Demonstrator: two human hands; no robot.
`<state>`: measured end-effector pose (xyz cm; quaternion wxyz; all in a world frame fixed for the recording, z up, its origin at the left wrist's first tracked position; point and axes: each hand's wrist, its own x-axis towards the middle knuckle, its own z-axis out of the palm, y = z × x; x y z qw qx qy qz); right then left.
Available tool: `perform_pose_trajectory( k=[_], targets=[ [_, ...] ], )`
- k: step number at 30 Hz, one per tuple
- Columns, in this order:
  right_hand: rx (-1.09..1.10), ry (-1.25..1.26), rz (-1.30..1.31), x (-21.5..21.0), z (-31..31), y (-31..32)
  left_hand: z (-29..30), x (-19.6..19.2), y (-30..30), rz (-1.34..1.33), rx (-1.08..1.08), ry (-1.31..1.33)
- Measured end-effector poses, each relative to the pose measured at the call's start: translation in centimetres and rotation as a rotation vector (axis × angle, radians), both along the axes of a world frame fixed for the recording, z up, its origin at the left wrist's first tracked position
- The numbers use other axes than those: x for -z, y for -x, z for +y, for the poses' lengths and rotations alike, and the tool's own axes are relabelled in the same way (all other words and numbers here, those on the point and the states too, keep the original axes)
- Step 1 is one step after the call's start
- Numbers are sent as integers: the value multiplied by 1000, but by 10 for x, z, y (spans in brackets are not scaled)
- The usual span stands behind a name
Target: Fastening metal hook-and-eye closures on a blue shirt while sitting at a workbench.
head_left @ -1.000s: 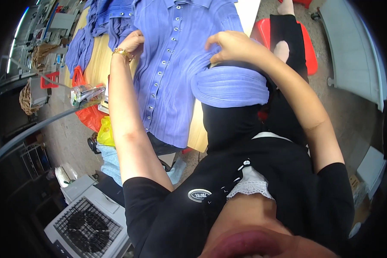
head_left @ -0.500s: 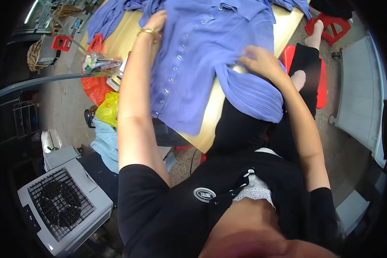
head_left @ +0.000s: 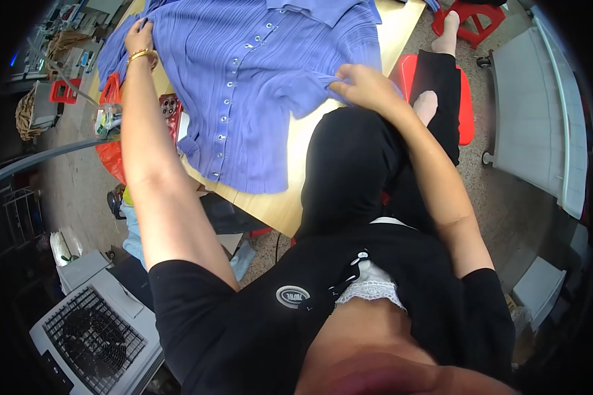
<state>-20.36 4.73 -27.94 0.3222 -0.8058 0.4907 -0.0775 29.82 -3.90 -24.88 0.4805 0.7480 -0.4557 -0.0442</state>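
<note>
A periwinkle-blue pleated button-up shirt (head_left: 257, 85) lies spread over the light wooden table (head_left: 296, 155), its button row running down the front. At the shirt's far left edge, my left hand (head_left: 138, 38) has its fingers closed on the cloth; gold bangles circle that wrist. My right hand (head_left: 366, 85) pinches a gathered part of the shirt at its right side, beside my raised knee. Small creases run from that grip across the fabric. The shirt's top runs out of view.
Beside my left forearm, a red phone (head_left: 171, 108) lies on the table. An orange-red plastic bag (head_left: 111, 155) hangs at the table's left edge. On the right are a red stool (head_left: 466, 105) and a white panelled cart (head_left: 534, 118). An air cooler (head_left: 102, 336) stands lower left.
My left hand has moved left with the shirt's edge, spreading it wider. The cloth that hung over my thigh has been drawn up onto the table by my right hand.
</note>
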Motion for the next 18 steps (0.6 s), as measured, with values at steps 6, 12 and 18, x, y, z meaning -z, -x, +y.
perform_pose_trajectory(
  k=[6, 12, 18],
  targets=[
    [27, 26, 62, -7, 2, 12, -16, -39, 28, -553, 365, -138],
    [50, -20, 106, 7, -4, 13, -2, 4, 73, 839, 165, -317],
    [-15, -25, 26, 10, -5, -6, 50, -56, 101, 1032, 159, -184]
  ],
)
